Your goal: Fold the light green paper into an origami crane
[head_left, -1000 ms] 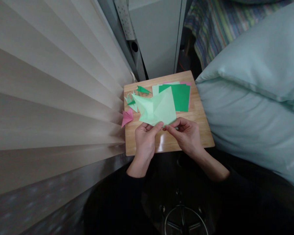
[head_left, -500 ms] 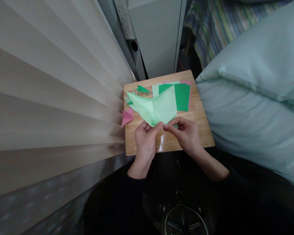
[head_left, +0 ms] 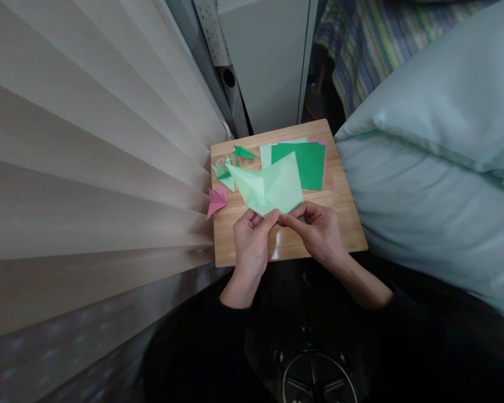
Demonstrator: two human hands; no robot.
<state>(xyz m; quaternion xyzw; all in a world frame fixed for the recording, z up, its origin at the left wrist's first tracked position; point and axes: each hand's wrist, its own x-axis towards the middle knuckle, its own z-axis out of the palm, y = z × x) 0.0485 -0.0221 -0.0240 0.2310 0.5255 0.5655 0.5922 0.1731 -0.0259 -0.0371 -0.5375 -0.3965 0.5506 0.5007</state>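
Note:
A light green paper sheet [head_left: 271, 187], creased and partly folded, is lifted over a small wooden board [head_left: 340, 196]. My left hand [head_left: 252, 240] pinches its near corner from the left. My right hand [head_left: 317, 229] pinches the same corner from the right, fingertips almost touching the left thumb. Behind the sheet lies a flat stack of square papers with a dark green sheet [head_left: 306, 162] on top and pink edges showing underneath.
Small folded paper figures sit at the board's left: dark green [head_left: 243, 152], pale green [head_left: 223, 172], and a pink one [head_left: 217, 200] at the edge. Pleated blinds [head_left: 88, 168] stand to the left, a pale blue pillow [head_left: 437, 162] to the right, a grey cabinet [head_left: 269, 61] behind.
The light green sheet's left flap rose and swung outward, then came back down and in toward the middle. Both hands kept their pinch at the near corner, shifting only slightly.

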